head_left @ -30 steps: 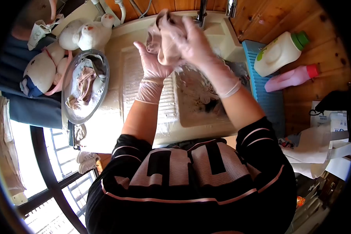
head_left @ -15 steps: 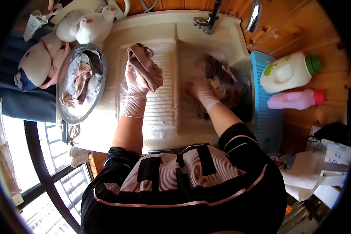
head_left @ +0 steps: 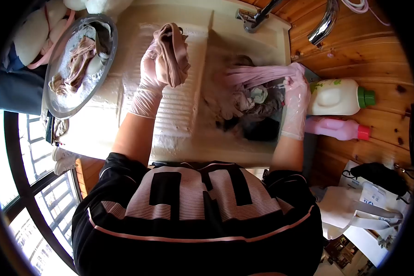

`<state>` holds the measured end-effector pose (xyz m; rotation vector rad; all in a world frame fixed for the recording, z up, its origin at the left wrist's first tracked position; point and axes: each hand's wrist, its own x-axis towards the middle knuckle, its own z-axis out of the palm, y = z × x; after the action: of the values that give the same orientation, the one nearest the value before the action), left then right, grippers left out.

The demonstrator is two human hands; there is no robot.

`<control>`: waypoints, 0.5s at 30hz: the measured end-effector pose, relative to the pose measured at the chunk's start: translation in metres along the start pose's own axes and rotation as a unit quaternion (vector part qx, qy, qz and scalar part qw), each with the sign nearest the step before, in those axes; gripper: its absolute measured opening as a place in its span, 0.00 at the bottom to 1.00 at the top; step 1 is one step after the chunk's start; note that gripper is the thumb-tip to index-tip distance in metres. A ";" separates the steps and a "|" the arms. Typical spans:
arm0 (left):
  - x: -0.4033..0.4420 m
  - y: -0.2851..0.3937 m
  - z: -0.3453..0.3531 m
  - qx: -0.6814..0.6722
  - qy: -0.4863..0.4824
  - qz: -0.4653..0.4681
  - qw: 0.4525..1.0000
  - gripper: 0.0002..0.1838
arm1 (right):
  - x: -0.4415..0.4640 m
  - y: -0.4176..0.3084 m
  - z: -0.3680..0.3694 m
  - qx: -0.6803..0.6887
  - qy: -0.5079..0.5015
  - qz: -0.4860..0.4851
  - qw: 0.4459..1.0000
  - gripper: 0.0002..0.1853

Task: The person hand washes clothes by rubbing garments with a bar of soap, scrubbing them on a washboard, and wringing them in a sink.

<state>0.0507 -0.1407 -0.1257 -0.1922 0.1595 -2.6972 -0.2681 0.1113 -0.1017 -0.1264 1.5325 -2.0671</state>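
In a thin clear glove, my left hand (head_left: 149, 78) is closed around a bunched dusty-pink garment (head_left: 173, 60), held above the ribbed washboard (head_left: 177, 115) of the sink. My right hand (head_left: 296, 94), gloved too, grips one end of a pale pink cloth (head_left: 262, 74) at the basin's right side. That cloth is stretched leftward, its far end blurred over the water. Beneath it, wet clothes (head_left: 250, 101) in white, grey and dark tones lie in the cloudy water.
An oval tub (head_left: 49, 103) with soapy clothes sits on the left. Two faucets, a grey one (head_left: 257, 20) and a chrome one (head_left: 324, 27), reach in from the back. Right of the basin lie a white bottle (head_left: 336, 97) and a pink bottle (head_left: 338, 128).
My right hand has come up out of the basin's clothes and moved right, now pulling the pink cloth. My left hand still holds the bunched garment. The camera view has shifted.
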 end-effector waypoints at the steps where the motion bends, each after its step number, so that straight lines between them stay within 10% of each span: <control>1: -0.001 -0.003 0.002 -0.041 -0.029 -0.013 0.999 0.30 | -0.001 -0.003 -0.001 0.004 0.020 0.005 1.000 0.14; 8: 0.005 -0.002 -0.007 -0.029 -0.093 -0.077 0.992 0.30 | 0.011 0.008 -0.018 -0.322 0.036 -0.021 0.946 0.15; 9: 0.007 -0.005 -0.006 -0.139 -0.085 -0.088 0.983 0.31 | 0.013 0.010 -0.018 -0.414 0.027 -0.038 0.909 0.15; 10: 0.014 0.007 -0.031 -0.062 -0.049 -0.056 0.995 0.31 | -0.011 -0.002 0.014 -0.666 0.025 -0.134 0.734 0.18; 11: 0.019 0.002 -0.029 -0.226 -0.023 -0.089 0.970 0.31 | -0.028 -0.010 0.044 -0.673 -0.034 -0.084 0.735 0.24; 13: 0.030 -0.008 -0.026 -0.551 0.056 -0.127 0.823 0.30 | -0.062 0.016 0.090 -0.348 -0.106 -0.069 0.929 0.31; 15: 0.045 -0.028 -0.032 -0.618 0.091 -0.178 0.760 0.32 | -0.090 0.031 0.134 -0.181 -0.200 0.047 0.962 0.35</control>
<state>-0.0064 -0.1319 -0.1485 -0.3507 2.1276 -2.4411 -0.1281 0.0341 -0.0615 -0.5621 1.5995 -1.5494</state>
